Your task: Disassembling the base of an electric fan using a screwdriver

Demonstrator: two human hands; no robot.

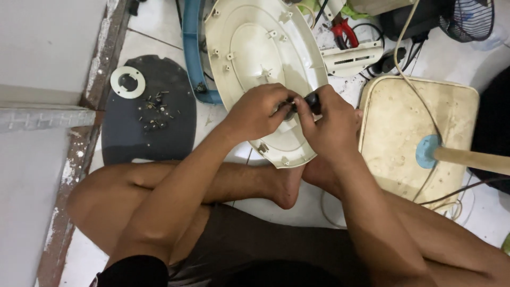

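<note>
Both hands meet over the near end of the cream oval cover (255,48), right hand (332,125) pinched on a small black part (312,100), left hand (255,112) fingertips closed against it from the left

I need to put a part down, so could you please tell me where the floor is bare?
Bare white tile lies above the dark oval plate, whose lower half is bare too. It is crowded around the cream oval cover and the red pliers.

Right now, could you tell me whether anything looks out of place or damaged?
Small dark screws lie loose and scattered on the dark oval plate on the floor. The square cream base at right looks stained and grimy.
</note>
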